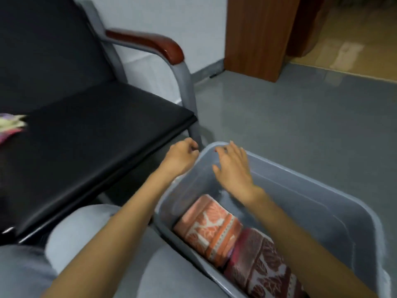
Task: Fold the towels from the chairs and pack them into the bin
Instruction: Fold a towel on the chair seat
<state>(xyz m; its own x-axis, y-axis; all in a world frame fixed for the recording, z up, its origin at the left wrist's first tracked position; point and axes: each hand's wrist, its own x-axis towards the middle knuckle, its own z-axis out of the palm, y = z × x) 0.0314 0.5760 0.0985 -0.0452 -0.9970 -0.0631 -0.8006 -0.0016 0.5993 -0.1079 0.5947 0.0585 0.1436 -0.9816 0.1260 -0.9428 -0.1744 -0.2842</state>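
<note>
A translucent grey bin stands on the floor to the right of my knees. Inside it, against the near wall, lie a folded orange patterned towel and a folded dark red patterned towel. My right hand hovers over the bin's far left corner with fingers spread and holds nothing. My left hand is just outside that corner, fingers loosely curled and empty. A pale multicoloured towel lies on the black chair seat at the far left edge of the view.
The chair has a grey metal frame and a red-brown armrest. A wooden cabinet stands against the wall behind. Grey floor stretches beyond the bin. My knees in grey trousers are between chair and bin.
</note>
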